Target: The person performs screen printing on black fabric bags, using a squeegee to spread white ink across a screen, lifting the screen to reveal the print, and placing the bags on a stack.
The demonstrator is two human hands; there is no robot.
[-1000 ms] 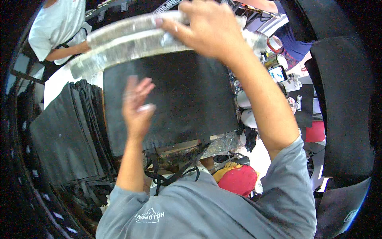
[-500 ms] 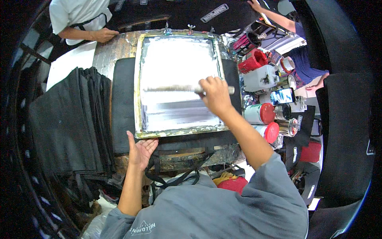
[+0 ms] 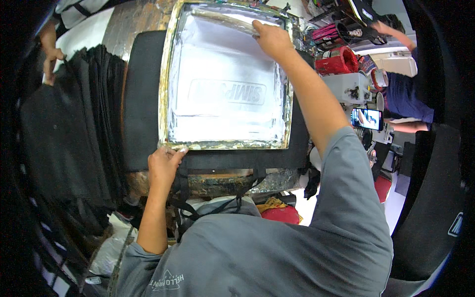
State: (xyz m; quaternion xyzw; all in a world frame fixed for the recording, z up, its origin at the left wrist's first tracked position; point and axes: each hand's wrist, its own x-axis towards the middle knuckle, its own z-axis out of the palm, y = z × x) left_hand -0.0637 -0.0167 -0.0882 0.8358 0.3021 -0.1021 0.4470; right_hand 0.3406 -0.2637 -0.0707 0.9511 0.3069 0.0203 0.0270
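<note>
A screen-printing frame [image 3: 225,145], its rim smeared with dried ink, lies over a black fabric bag [image 3: 141,94]. White ink streaks the mesh, and a boxed block of lettering shows through it. At the frame's far end my right hand [image 3: 273,40] is closed on the right end of a long squeegee [image 3: 222,21], which rests inside the frame, slightly tilted. My left hand [image 3: 166,162] pinches the near left edge of the frame between thumb and fingers. The bag's straps [image 3: 237,195] hang over the table's near edge.
Left of the frame is a thick pile of black bags [image 3: 74,133], touched by another person's hand [image 3: 52,62]. To the right stand a red ink tub [image 3: 336,60], a white jug [image 3: 346,88] and a phone [image 3: 366,119]. Another person in dark blue [image 3: 410,96] is beyond them.
My right hand has pushed the squeegee from mid-frame to the far end. My left hand has gone from open to pinching the frame edge. The other person's hand has come to the pile.
</note>
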